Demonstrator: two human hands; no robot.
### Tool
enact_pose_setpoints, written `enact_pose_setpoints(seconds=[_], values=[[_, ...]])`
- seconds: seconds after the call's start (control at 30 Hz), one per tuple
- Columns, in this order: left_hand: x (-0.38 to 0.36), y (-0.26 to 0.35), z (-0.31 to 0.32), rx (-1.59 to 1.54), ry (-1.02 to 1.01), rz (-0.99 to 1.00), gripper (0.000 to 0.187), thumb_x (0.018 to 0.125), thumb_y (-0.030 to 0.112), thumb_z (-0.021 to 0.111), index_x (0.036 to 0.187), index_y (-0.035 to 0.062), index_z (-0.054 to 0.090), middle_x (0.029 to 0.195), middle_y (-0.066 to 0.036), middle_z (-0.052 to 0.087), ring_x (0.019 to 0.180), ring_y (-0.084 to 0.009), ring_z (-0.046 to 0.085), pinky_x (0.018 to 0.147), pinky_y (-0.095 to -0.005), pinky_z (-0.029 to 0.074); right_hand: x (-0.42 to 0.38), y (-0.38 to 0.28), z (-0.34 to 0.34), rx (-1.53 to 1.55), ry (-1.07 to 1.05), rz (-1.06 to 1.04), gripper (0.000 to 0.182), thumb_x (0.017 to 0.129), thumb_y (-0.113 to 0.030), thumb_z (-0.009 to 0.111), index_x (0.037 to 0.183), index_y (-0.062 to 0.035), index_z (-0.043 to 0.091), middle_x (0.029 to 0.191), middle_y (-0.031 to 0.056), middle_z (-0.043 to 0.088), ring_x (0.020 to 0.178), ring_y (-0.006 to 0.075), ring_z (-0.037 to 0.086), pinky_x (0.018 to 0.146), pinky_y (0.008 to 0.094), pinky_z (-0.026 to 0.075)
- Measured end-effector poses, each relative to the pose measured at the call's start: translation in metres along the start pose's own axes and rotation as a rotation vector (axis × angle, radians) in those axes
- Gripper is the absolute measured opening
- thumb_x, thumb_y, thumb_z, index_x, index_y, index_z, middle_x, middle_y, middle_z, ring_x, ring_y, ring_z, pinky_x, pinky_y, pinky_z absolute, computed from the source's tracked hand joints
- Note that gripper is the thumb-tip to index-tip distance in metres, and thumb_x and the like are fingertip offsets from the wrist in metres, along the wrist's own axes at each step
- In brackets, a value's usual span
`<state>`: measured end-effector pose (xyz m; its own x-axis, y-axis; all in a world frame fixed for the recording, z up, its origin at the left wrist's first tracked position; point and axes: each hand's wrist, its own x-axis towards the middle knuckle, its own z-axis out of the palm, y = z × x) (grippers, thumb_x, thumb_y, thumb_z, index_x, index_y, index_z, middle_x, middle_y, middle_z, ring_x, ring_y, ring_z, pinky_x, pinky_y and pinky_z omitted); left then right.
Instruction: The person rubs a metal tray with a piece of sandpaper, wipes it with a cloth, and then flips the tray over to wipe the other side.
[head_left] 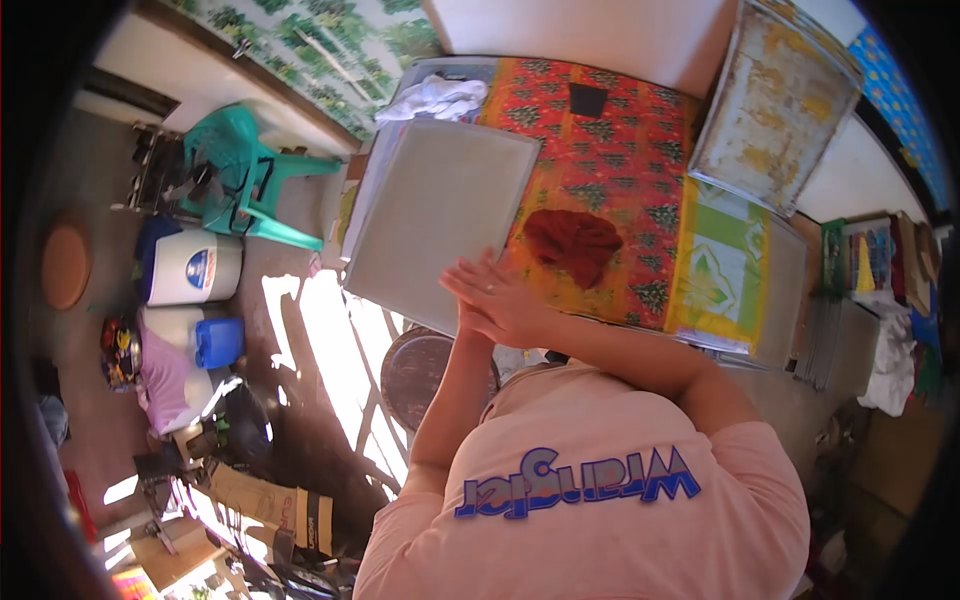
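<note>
Near the table's front edge, my right hand (512, 305) lies across my left hand (476, 322), palms pressed together. The fingers that show are stretched out, and neither hand holds an object; part of my left hand is covered by the right. Just beyond them a flat grey board (440, 205) rests at an angle on the table. To the right of my hands a crumpled dark red cloth (572, 245) sits on the red patterned table cover (560, 150). A small dark square piece (588, 99) lies toward the back.
A stained metal tray (772, 110) leans at the back right, near a green and yellow cloth (718, 270). White cloth (435, 97) lies at the back left. A round dark stool (425, 375) stands below the table edge. Left are a green chair (240, 180) and a white container (198, 268).
</note>
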<state>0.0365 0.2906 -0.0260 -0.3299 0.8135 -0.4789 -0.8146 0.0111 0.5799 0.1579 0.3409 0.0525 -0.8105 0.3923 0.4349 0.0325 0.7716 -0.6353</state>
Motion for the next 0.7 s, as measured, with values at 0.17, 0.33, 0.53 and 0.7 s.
enact_pose_setpoints(seconds=[0.17,0.33,0.53,0.7], values=[[-0.069,0.038,0.109,0.023,-0.261,0.205,0.063,0.101,0.05,0.033,0.147,0.009,0.022,0.153,-0.011,0.027,0.14,-0.0308,0.027,0.115,-0.0482,0.021,-0.014,0.079,0.004,-0.009,0.23,0.423,0.05,0.095,-0.037,0.052,0.135,-0.0087,0.048,0.135,0.0098,0.051,0.125,0.027,0.046,0.108,0.0463,0.031],[-0.056,0.009,0.115,1.243,-0.36,0.967,0.063,0.098,0.049,0.037,0.142,0.0033,0.036,0.146,-0.019,0.037,0.14,-0.0369,0.028,0.115,-0.0517,0.015,-0.004,0.055,0.006,1.609,0.423,0.716,0.05,0.101,-0.042,0.04,0.136,-0.0059,0.045,0.136,0.0119,0.048,0.126,0.0226,0.044,0.104,0.0373,0.037],[0.002,-0.036,0.009,1.934,-0.091,0.608,0.038,0.09,0.019,0.054,0.127,0.0079,0.054,0.129,-0.018,0.054,0.125,-0.0333,0.046,0.109,-0.0546,0.024,-0.048,0.061,-0.076,1.582,0.274,1.145,0.052,0.098,-0.045,0.047,0.135,-0.0093,0.046,0.123,0.0089,0.058,0.103,0.0211,0.059,0.086,0.0362,0.047],[0.008,-0.056,-0.018,1.666,-0.087,0.378,0.038,0.087,0.024,0.064,0.121,0.0069,0.057,0.124,-0.022,0.054,0.113,-0.0382,0.052,0.1,-0.0538,0.035,-0.132,0.115,-0.157,0.688,0.58,0.962,0.041,0.094,-0.031,0.059,0.127,-0.0062,0.057,0.113,0.0029,0.062,0.091,0.0121,0.058,0.082,0.0286,0.046]])
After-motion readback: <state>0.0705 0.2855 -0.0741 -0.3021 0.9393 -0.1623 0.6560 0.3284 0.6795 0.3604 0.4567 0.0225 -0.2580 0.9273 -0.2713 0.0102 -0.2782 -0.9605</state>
